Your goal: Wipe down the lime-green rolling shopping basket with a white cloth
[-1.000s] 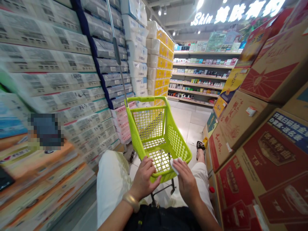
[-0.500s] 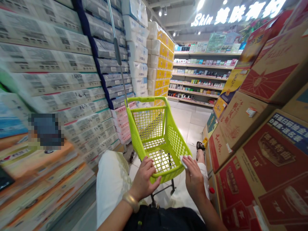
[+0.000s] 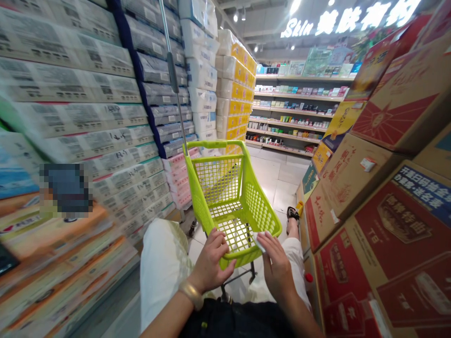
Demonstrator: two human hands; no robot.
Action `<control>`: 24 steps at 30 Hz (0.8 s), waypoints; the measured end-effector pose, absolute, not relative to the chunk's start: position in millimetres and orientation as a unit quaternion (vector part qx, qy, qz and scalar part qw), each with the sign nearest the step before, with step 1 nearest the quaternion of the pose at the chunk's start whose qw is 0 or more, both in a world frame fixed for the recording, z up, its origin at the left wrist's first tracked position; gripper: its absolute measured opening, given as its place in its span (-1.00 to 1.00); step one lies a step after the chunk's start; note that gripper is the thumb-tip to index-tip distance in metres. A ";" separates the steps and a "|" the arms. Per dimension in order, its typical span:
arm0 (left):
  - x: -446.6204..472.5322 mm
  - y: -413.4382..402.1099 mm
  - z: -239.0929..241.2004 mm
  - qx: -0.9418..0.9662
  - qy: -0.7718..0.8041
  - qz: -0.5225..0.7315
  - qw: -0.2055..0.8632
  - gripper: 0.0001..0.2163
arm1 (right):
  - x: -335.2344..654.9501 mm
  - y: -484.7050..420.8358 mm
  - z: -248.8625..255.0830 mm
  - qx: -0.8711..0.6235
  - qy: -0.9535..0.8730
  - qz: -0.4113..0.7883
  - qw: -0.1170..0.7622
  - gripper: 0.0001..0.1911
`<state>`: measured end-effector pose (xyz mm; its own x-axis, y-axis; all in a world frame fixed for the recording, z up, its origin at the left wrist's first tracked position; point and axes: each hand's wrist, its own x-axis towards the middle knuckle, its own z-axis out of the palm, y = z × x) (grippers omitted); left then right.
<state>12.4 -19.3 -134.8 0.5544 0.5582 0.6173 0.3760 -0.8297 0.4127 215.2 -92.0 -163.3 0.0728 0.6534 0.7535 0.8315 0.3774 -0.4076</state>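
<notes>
In the head view, the green basket cart [image 3: 243, 257] stands right before us; our left hand [image 3: 213, 253] clasps its near rim; our right hand [image 3: 276, 258] grasps a white cloth [image 3: 258, 241] against it — wiping, we judge; next calls for steady left hold, light pressure along the edge.

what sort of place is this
Most likely a shop, perhaps a supermarket: there is a green shopping cart, tall stacks of wrapped packs stand to its left, and shelves of small goods line the back.
</notes>
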 end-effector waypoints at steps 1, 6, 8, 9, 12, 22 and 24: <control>12.9 -19.9 -134.4 0.874 0.268 0.388 0.120 -0.90 | 210.5 -92.8 -162.1 -0.531 -0.698 -0.083 0.475 -0.51; 14.0 -21.9 -133.5 0.878 0.260 0.379 0.133 -0.93 | 201.9 -93.6 -158.4 -0.467 -0.768 -0.060 0.434 -0.48; 13.3 -22.1 -134.8 0.881 0.255 0.376 0.135 -0.91 | 218.8 -92.6 -160.7 -0.511 -0.727 -0.083 0.451 -0.52; 13.0 -22.3 -135.7 0.882 0.251 0.375 0.136 -0.91 | 229.4 -92.6 -162.5 -0.533 -0.705 -0.096 0.458 -0.54; 12.7 -23.7 -138.3 0.885 0.240 0.375 0.138 -0.92 | 252.5 -95.6 -167.7 -0.574 -0.649 -0.128 0.482 -0.59; 11.9 -29.6 -129.6 0.883 0.232 0.369 0.176 -0.88 | 234.4 -101.7 -165.7 -0.550 -0.682 -0.105 0.470 -0.57; 9.6 -29.6 -129.1 0.883 0.235 0.366 0.177 -0.88 | 248.8 -103.2 -167.2 -0.573 -0.646 -0.123 0.489 -0.60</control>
